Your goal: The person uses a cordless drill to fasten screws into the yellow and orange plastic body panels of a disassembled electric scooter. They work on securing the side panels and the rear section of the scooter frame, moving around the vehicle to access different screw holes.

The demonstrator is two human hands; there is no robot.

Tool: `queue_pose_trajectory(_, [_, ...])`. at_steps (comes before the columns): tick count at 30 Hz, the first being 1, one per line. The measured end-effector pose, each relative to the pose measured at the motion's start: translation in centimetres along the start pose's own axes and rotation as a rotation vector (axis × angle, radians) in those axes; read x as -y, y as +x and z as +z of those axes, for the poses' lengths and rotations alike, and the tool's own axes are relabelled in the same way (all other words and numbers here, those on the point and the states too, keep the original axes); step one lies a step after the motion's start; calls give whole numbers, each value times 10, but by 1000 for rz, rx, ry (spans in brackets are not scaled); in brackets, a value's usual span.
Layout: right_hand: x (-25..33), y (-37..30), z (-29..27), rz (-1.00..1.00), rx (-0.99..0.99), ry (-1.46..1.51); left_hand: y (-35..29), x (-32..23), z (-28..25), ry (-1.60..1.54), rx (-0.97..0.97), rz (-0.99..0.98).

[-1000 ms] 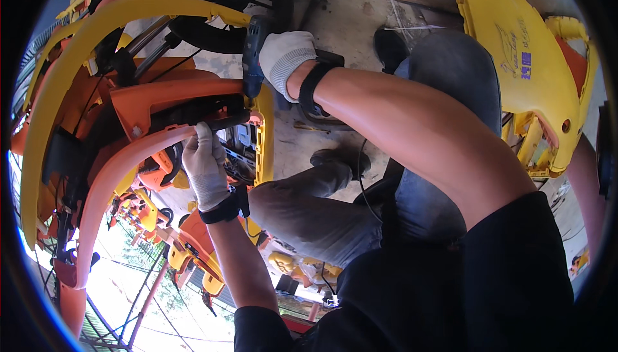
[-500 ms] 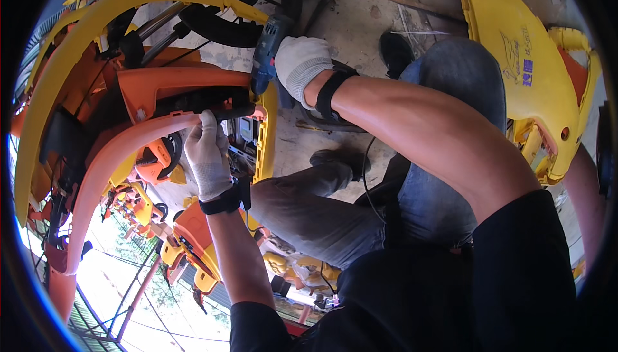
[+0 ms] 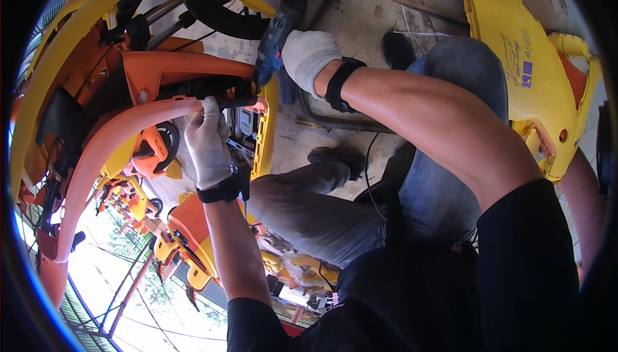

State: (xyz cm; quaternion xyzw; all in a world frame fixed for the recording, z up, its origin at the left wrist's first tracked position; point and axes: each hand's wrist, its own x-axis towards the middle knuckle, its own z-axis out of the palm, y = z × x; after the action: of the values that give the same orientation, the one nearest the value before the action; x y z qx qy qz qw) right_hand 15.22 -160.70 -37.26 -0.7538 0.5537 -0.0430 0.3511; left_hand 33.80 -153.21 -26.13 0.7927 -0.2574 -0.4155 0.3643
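My right hand point(image 3: 308, 55), in a white knit glove, is wrapped round a blue power screwdriver point(image 3: 273, 44). The tool points down beside the yellow panel strip point(image 3: 266, 133) and the front end of the orange body panel point(image 3: 187, 65). My left hand point(image 3: 207, 143), gloved too, is closed with thumb and fingers at the end of a curved pale-orange trim piece point(image 3: 119, 133). Just beyond those fingertips lies a dark bar point(image 3: 235, 101). The screwdriver's tip is hidden at the panel edge.
A long yellow curved strip point(image 3: 31, 114) arches over the vehicle at left, beside a black wheel point(image 3: 235, 20). A yellow body panel point(image 3: 508, 56) stands at right. A dark cable point(image 3: 368, 181) hangs by my legs. Orange and yellow vehicles point(image 3: 193, 230) are behind, lower left.
The screwdriver and my right hand have shifted slightly right in the picture. The trim piece sits a little higher at its left end. Both hands keep their hold.
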Motion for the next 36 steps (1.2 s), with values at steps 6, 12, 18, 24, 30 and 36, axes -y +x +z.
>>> queue_pose_trajectory(6, [-1, -2, 0, -16, 22, -32, -1, 2, -3, 21, 11, 8])
queue_pose_trajectory(12, [-5, -4, -7, -19, 66, 84, -2, 5, -5, 43, 46, -6])
queue_pose_trajectory(18, [-12, -15, -59, -17, 44, 36, -47, 35, -29, -348, 90, -41])
queue_pose_trajectory(24, [-19, -63, -113, -278, -204, 488, -79, 103, -48, -593, 166, -153])
queue_pose_trajectory(30, [8, -87, -115, -160, 150, 1262, -106, 118, -66, -658, 174, -139])
queue_pose_trajectory(36, [39, -110, -118, -422, 374, 973, -120, 115, -83, -611, 54, -99])
